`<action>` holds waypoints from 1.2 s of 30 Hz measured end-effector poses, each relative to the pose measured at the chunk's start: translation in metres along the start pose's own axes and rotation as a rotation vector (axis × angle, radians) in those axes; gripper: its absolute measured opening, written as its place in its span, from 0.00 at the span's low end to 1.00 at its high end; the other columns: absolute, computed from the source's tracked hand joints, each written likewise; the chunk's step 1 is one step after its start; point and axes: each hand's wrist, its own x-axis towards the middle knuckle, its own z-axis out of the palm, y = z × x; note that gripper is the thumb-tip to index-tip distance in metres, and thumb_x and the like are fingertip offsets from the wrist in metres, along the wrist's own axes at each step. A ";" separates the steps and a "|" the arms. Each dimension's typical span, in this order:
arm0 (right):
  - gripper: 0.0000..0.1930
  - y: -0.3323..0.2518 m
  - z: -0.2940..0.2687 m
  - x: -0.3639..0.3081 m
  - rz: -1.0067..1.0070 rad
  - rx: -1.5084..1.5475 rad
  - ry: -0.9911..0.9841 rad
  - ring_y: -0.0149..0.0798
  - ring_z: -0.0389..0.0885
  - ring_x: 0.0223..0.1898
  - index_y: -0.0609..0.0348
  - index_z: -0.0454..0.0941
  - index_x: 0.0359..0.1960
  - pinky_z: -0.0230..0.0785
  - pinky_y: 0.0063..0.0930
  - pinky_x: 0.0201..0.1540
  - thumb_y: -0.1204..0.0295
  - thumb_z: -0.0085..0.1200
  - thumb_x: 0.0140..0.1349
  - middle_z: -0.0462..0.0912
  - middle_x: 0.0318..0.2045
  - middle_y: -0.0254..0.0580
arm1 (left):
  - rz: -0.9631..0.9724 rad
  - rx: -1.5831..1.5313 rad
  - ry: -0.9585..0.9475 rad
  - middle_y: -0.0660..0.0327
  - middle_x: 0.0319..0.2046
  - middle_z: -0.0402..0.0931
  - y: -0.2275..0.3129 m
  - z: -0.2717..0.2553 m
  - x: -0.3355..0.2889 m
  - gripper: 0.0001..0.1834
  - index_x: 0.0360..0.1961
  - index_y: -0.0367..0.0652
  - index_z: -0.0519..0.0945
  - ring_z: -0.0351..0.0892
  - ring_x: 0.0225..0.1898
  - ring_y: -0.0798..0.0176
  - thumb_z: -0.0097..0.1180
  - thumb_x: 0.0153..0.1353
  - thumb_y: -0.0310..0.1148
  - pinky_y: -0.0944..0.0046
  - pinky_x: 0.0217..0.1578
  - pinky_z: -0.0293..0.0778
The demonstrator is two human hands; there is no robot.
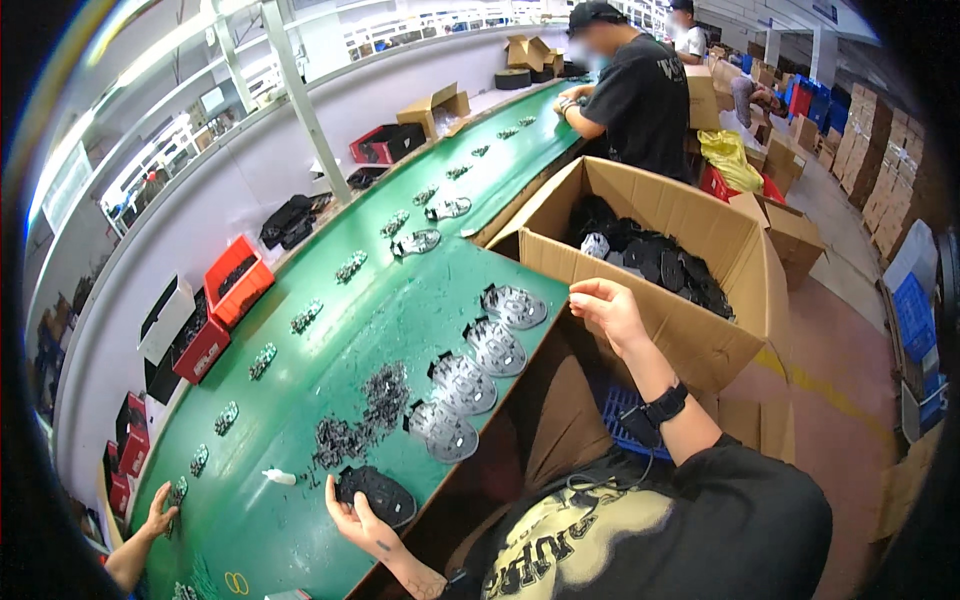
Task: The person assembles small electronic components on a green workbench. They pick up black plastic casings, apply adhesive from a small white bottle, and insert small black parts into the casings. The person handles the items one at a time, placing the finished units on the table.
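My left hand is closed round a black, rounded plastic shell at the near edge of the green work surface. My right hand is raised beside the cardboard box, thumb and fingertips pinched together; whether a small piece sits between them I cannot make out. Between the hands, several silver-grey rounded shells lie in a row along the edge. Left of that row spreads a heap of small black parts. A small white bottle lies close to my left hand.
An open cardboard box holds black parts at my right. Small green circuit boards line the green belt. Another person's hand touches a board at lower left. A co-worker stands farther up the belt. Red bins stand along the far side.
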 end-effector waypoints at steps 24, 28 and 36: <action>0.07 -0.066 -0.063 0.100 -0.152 -0.754 -0.084 0.26 0.79 0.30 0.65 0.82 0.33 0.72 0.23 0.37 0.76 0.60 0.53 0.84 0.27 0.37 | -0.295 -0.026 0.203 0.41 0.56 0.68 0.046 0.022 0.001 0.26 0.59 0.26 0.65 0.69 0.56 0.50 0.53 0.63 0.30 0.57 0.60 0.61; 0.06 -0.068 -0.033 0.142 -0.162 -0.826 -0.265 0.27 0.79 0.29 0.64 0.81 0.31 0.72 0.24 0.35 0.75 0.59 0.53 0.83 0.26 0.38 | -0.252 -0.036 0.191 0.41 0.55 0.69 0.045 0.024 0.003 0.26 0.59 0.25 0.66 0.70 0.54 0.51 0.52 0.63 0.30 0.57 0.56 0.64; 0.08 -0.043 -0.003 0.268 -0.635 -1.028 -0.179 0.40 0.80 0.45 0.63 0.81 0.32 0.69 0.30 0.50 0.73 0.59 0.51 0.82 0.42 0.50 | -0.188 -0.010 0.246 0.44 0.52 0.71 0.042 0.031 0.006 0.23 0.57 0.25 0.67 0.73 0.49 0.54 0.51 0.63 0.29 0.60 0.50 0.69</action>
